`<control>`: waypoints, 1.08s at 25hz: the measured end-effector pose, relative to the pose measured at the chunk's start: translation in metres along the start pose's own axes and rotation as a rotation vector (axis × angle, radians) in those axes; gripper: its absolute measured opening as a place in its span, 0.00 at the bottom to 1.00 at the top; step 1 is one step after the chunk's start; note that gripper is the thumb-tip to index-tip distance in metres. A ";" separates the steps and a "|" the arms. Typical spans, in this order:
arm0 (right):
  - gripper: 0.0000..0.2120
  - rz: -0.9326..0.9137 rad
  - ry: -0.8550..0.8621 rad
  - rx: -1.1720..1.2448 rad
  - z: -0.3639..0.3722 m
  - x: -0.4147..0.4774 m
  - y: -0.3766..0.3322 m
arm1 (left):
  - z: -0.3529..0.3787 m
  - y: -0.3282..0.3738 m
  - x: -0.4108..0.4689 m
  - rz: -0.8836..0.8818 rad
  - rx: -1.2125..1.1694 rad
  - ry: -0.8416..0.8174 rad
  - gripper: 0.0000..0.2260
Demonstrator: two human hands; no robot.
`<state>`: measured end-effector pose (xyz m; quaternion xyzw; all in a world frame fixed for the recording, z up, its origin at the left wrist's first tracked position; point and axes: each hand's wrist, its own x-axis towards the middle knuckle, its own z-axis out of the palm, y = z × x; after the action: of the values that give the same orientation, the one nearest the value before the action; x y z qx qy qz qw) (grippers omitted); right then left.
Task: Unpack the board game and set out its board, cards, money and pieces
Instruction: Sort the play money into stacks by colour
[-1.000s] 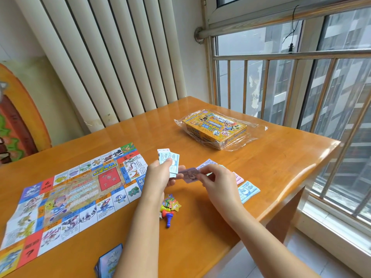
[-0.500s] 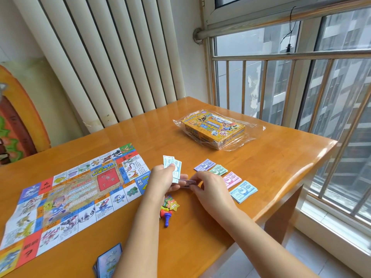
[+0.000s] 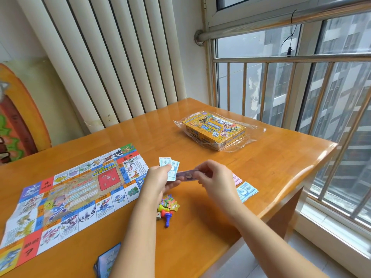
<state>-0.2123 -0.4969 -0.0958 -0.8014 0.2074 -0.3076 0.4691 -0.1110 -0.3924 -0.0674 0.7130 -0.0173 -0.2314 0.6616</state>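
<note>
Head: blue note (image 3: 246,191) reads 500; star token (image 3: 174,206) reads 3.

Purple banknote (image 3: 187,174), yellow box (image 3: 213,128)

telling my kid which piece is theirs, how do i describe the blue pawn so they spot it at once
Start at the wooden table and find the paper game board on its left. Just off the board's right corner sits a heap of pieces. The blue pawn lies at the heap's near edge, the only blue one, next to a red pawn.
</note>
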 end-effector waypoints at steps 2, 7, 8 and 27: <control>0.07 0.036 0.007 0.060 -0.013 0.014 -0.006 | 0.002 0.003 -0.003 -0.021 -0.133 -0.042 0.06; 0.03 0.205 -0.214 0.047 -0.052 0.075 -0.011 | 0.013 -0.002 -0.002 -0.050 -0.183 -0.075 0.07; 0.03 0.234 -0.242 0.019 -0.056 0.084 -0.007 | 0.015 -0.003 -0.002 -0.084 -0.223 -0.097 0.08; 0.10 0.200 -0.298 -0.500 -0.028 0.101 0.022 | 0.035 -0.013 0.008 -0.228 -0.527 -0.198 0.13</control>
<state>-0.1590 -0.5873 -0.0750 -0.9039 0.2835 -0.0782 0.3105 -0.1198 -0.4260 -0.0826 0.4880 0.0591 -0.3691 0.7887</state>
